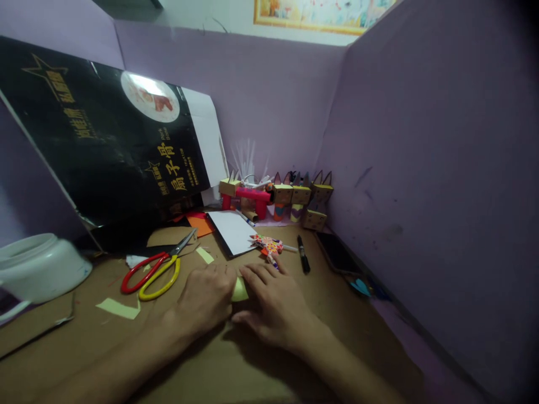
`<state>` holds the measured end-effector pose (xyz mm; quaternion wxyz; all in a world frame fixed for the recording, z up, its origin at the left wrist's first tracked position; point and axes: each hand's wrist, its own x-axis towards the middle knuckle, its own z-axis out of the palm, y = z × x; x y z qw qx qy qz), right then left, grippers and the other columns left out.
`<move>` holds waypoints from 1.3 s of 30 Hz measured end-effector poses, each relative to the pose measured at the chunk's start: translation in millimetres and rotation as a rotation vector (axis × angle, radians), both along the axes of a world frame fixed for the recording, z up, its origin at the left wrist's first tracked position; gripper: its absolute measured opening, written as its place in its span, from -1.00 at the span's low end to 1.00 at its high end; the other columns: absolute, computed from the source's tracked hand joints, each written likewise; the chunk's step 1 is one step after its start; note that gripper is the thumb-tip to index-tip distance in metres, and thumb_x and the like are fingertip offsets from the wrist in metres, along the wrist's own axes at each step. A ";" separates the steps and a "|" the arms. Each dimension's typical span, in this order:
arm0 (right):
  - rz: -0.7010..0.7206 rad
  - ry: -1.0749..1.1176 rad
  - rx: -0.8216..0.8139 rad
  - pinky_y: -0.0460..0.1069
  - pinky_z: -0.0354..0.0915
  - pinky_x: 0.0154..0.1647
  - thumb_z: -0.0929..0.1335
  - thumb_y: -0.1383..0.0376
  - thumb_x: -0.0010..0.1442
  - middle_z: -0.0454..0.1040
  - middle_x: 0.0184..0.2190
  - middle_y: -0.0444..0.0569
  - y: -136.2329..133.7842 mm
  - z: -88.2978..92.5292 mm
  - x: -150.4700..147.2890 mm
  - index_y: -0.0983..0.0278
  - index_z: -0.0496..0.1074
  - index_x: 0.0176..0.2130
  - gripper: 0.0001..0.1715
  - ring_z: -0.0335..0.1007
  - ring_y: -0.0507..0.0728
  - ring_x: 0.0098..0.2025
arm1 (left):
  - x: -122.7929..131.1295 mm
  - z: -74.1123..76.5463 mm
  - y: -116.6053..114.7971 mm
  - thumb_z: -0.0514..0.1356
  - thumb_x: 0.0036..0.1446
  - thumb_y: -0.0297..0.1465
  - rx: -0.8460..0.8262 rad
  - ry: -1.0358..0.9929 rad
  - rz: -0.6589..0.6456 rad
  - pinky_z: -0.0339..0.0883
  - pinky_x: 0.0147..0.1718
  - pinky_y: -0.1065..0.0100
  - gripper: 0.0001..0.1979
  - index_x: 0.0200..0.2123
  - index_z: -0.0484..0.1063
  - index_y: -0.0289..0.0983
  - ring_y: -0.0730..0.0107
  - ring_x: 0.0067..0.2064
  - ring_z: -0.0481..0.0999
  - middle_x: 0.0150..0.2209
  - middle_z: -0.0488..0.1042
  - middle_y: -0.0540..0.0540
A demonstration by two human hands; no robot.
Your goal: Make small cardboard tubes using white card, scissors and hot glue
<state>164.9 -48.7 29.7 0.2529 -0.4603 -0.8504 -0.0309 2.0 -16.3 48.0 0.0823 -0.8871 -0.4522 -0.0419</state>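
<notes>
In the middle of the cardboard surface, my left hand (pixel 211 292) is curled with its knuckles up, closed on a small piece of pale yellow paper (pixel 240 290). From the other side my right hand (pixel 273 300) holds the same paper, its fingers bent over the far edge and its thumb low in front. Only a short curved stretch of the paper shows between both hands; the rest is covered. Scissors (pixel 160 272) with one red and one yellow handle lie open left of my hands. Yellow paper scraps (pixel 120 307) lie nearby.
A white pot (pixel 44 264) and a large black box panel (pixel 113 151) stand left. Behind my hands are white paper (pixel 233 231), a patterned paper piece (pixel 268 245) and a black marker (pixel 302 255). Cardboard-headed figures (pixel 301 194) line the back; a phone (pixel 340 253) lies right.
</notes>
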 end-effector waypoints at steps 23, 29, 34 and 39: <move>-0.177 -0.078 -0.088 -0.05 0.07 -0.42 0.32 0.29 0.02 0.49 -0.21 -0.06 5.7 -9.2 12.8 0.11 0.32 0.00 -0.50 0.41 0.17 -0.21 | -31.0 -1.0 25.7 0.13 0.06 -0.15 -0.293 -0.746 -0.273 0.18 -0.01 0.14 -0.60 -0.10 0.44 -0.26 0.09 0.00 0.36 -0.03 0.43 -0.17; -0.167 -0.069 -0.086 -0.05 0.04 -0.45 0.30 0.19 0.09 0.51 -0.25 -0.08 1.7 -4.5 8.1 0.11 0.35 -0.03 -0.59 0.41 0.15 -0.28 | -12.6 -0.3 9.0 0.22 -0.03 -0.42 -0.113 -0.377 -0.316 0.04 0.01 0.02 -0.79 -0.24 0.44 -0.22 0.23 -0.23 0.39 -0.35 0.49 -0.04; -0.199 -0.018 -0.126 -0.06 0.02 -0.46 0.35 0.18 0.05 0.53 -0.30 -0.09 0.1 -3.6 8.7 0.12 0.39 -0.09 -0.63 0.42 0.13 -0.33 | -7.6 -4.3 2.2 0.09 -0.10 -0.55 0.085 -0.205 -0.269 -0.11 0.10 0.00 -0.77 -0.30 0.38 -0.28 0.20 -0.24 0.36 -0.37 0.44 -0.09; -0.199 0.107 -0.181 -0.07 0.03 -0.46 0.40 0.22 -0.02 0.54 -0.40 -0.16 -2.0 -4.8 10.7 0.12 0.44 -0.18 -0.68 0.43 0.10 -0.37 | -5.9 -14.7 3.7 0.06 -0.17 -0.58 0.091 -0.177 -0.267 -0.03 0.06 0.01 -0.76 -0.35 0.33 -0.28 0.21 -0.30 0.36 -0.40 0.42 -0.10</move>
